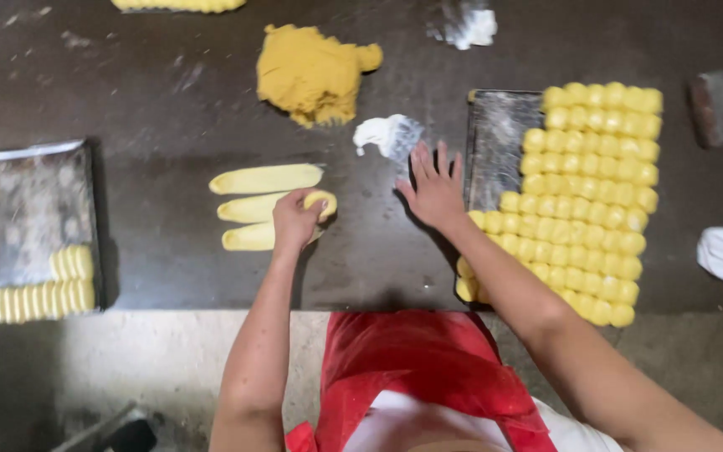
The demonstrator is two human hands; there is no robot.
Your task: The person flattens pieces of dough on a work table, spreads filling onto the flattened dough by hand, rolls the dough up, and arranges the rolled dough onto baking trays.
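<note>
**Shaping yellow dough pieces at a dark worktable**

Seen from above, over a red apron [428,368]. Left hand [294,222] closed around a small yellow dough piece [321,201], pinched at the right end of the middle of three dough logs [265,179] lying side by side on the dark worktable [169,109]. Right hand [435,188] open and empty, fingers spread, palm flat on the table just left of a metal tray [499,138] packed with rows of round dough balls [596,192]. Small smear of white flour [388,134] just above the right hand. Large lump of darker filling or dough [311,74] further up the table. Second floured tray [35,209] at far left, holding only a few pressed pieces [43,297] along its near edge.

Probably best done with a clean pinch at the log's end, matching each piece to the balls already trayed, and with palms lightly floured against sticking.

Hard to make out: how much dough sits inside the closed left fist; a grey block at upper right; white cloth cut off at the right edge; more yellow dough cropped at the top.
</note>
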